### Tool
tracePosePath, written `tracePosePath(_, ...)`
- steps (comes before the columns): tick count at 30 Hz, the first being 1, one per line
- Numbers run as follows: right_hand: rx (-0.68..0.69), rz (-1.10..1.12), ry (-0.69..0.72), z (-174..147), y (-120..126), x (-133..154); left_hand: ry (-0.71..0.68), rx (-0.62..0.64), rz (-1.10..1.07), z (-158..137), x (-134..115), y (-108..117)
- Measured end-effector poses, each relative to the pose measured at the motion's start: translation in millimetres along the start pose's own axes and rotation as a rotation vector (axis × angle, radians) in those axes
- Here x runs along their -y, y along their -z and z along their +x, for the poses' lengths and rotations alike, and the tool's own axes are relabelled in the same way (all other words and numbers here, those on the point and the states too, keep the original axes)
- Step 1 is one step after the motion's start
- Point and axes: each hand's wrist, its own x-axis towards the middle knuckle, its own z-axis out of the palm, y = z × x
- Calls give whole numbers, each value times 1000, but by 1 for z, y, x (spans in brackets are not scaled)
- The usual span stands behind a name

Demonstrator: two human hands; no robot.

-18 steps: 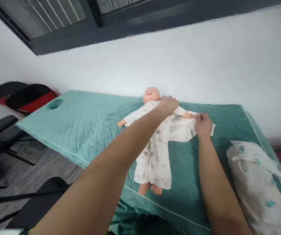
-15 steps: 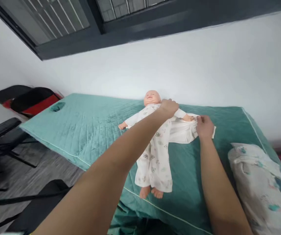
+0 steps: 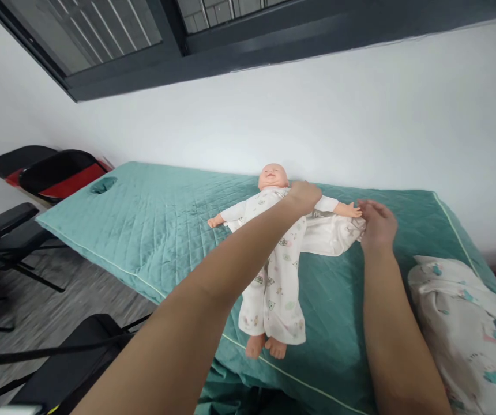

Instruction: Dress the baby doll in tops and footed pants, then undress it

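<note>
The doll [image 3: 286, 253] lies face up on the green quilted bed [image 3: 157, 230], its torso partly covered by the left forearm. Its head is bald, smooth and pink, located just left of the left hand [image 3: 304, 196]. The white printed outfit [image 3: 285, 300] is loose-legged; bare feet protrude on the near side. The left hand is curled over the doll's shoulder area; its grip is hidden. The right hand [image 3: 378, 225] has bent fingers beside the doll's outstretched hand; whether it grips cannot be determined. Wrinkled white fabric [image 3: 323, 233] spans between both hands.
</note>
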Motion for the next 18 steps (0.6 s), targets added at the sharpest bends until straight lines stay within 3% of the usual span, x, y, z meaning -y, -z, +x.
tracePosePath(3, -263, 6, 222, -21, -6, 20, 3, 4, -75, 9, -22, -13)
tracePosePath(4, -257, -29, 333, -32, -10, 27, 4, 12, -98, 11, -29, -17)
tracePosePath(6, -87, -136, 504, -53, -20, 38, 4, 24, -133, 12, -42, -21)
tracePosePath(8, 139, -195, 536, -70, -29, 42, 0, 16, -144, 4, -43, -21)
tracePosePath(11, 319, -161, 398, -81, -38, 38, -13, -118, -274, -24, -15, -19)
tracePosePath(13, 373, -126, 329, -82, -39, 35, -1, -312, -567, -50, 17, -24)
tracePosePath(16, 479, -110, 322, -86, -42, 36, 64, -500, -994, -85, 62, -47)
tracePosePath(18, 570, -141, 322, -92, -46, 39, 131, -539, -1182, -99, 79, -70)
